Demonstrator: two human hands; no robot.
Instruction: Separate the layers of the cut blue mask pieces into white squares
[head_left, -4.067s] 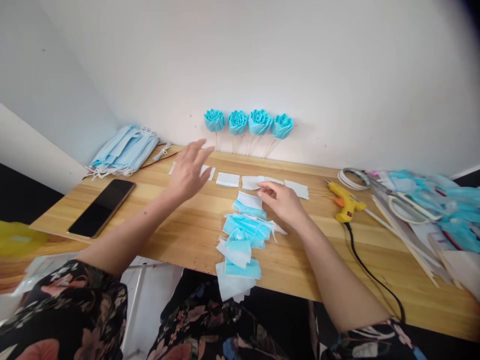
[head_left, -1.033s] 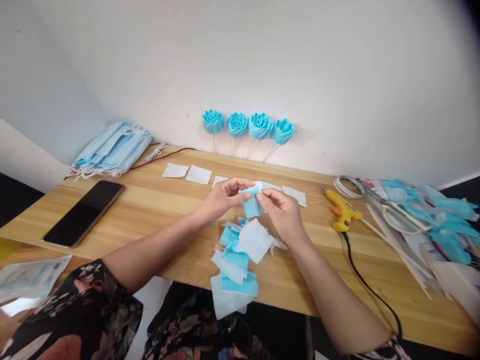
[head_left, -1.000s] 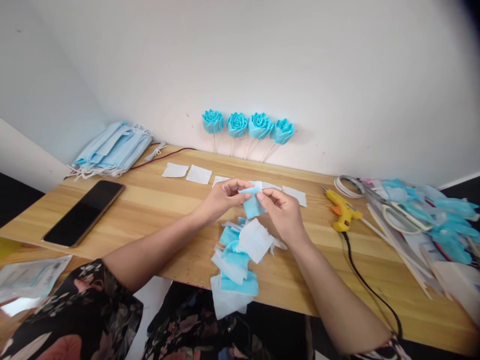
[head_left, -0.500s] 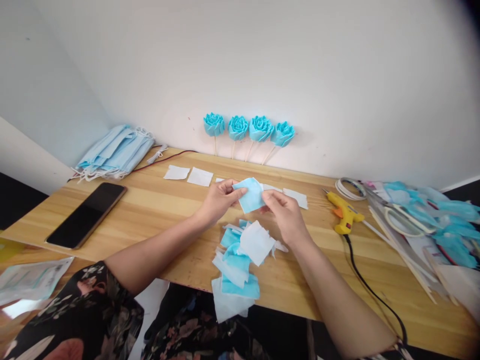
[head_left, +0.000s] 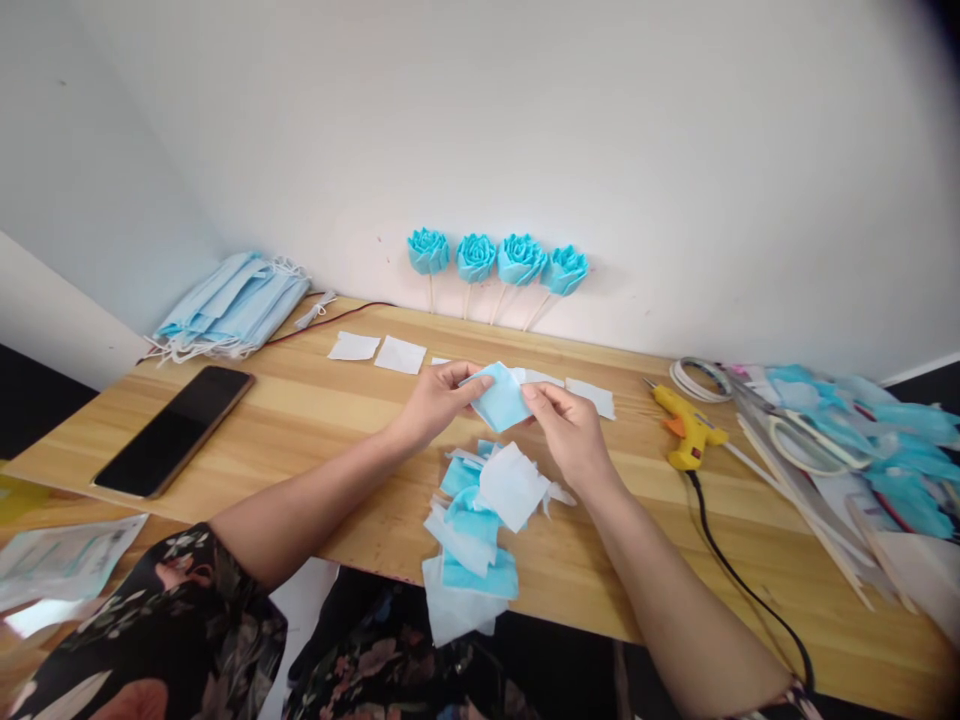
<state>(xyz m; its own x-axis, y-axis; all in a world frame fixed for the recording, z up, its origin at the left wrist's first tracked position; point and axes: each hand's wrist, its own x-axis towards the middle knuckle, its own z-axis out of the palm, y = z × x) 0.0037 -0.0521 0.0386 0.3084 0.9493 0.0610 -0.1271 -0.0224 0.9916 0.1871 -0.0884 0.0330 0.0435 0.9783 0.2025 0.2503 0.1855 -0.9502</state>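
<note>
My left hand (head_left: pixel 435 405) and my right hand (head_left: pixel 566 430) both pinch one small blue fabric square (head_left: pixel 501 398), held a little above the wooden table (head_left: pixel 315 420). The left fingers grip its left edge, the right fingers its right edge. Just below the hands lies a heap of blue and white cut fabric pieces (head_left: pixel 480 520) that reaches over the table's front edge. Several white squares (head_left: pixel 379 351) lie in a row behind the hands.
Blue fabric roses on sticks (head_left: pixel 495 262) lean on the wall. A stack of face masks (head_left: pixel 232 305) and a black phone (head_left: pixel 176 430) lie at left. A yellow glue gun (head_left: pixel 686 428) with its cord, scissors (head_left: pixel 806 435), wooden sticks and blue scraps fill the right side.
Four seconds ago both hands were near the table, the left one open. Since then they lifted a folded blue piece and spread it open into a square between them.
</note>
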